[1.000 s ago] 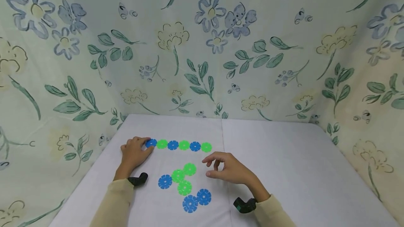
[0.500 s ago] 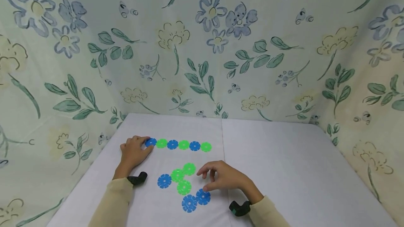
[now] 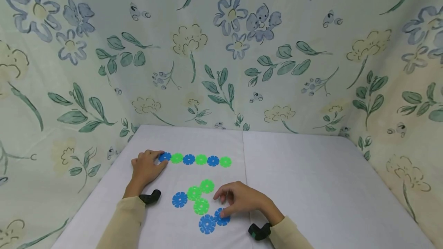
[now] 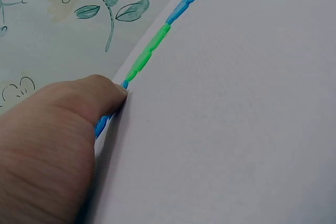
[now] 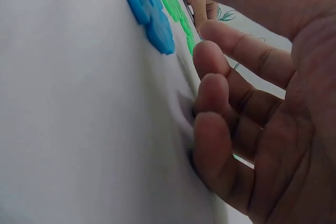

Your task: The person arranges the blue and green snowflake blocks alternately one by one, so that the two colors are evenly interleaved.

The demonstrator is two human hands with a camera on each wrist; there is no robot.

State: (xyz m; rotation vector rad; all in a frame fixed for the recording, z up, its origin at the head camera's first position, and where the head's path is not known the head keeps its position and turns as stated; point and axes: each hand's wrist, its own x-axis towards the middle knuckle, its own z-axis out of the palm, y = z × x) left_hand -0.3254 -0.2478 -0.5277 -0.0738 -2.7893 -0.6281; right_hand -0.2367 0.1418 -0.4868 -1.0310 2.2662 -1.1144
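Note:
A row of alternating blue and green plastic snowflake discs lies across the table in the head view. My left hand (image 3: 147, 167) pinches the blue snowflake disc (image 3: 165, 157) at the row's left end between thumb and index finger. In the left wrist view the thumb (image 4: 100, 95) presses against that disc's edge. My right hand (image 3: 242, 197) hovers low with fingers loosely bent, its thumb over a blue disc (image 3: 222, 217); contact is unclear. Another blue disc (image 3: 207, 224) adjoins that one. In the right wrist view nothing sits between the fingers (image 5: 212, 140).
Loose green discs (image 3: 201, 206) and one more blue disc (image 3: 179, 200) lie between the hands. A white cloth (image 3: 311, 187) covers the table. Floral curtains (image 3: 221, 68) enclose the back and sides. Each wrist wears a black camera (image 3: 259, 231).
My right hand has moved down and left, from beside the green discs to the near blue pair. The left hand has stayed on the row's end disc.

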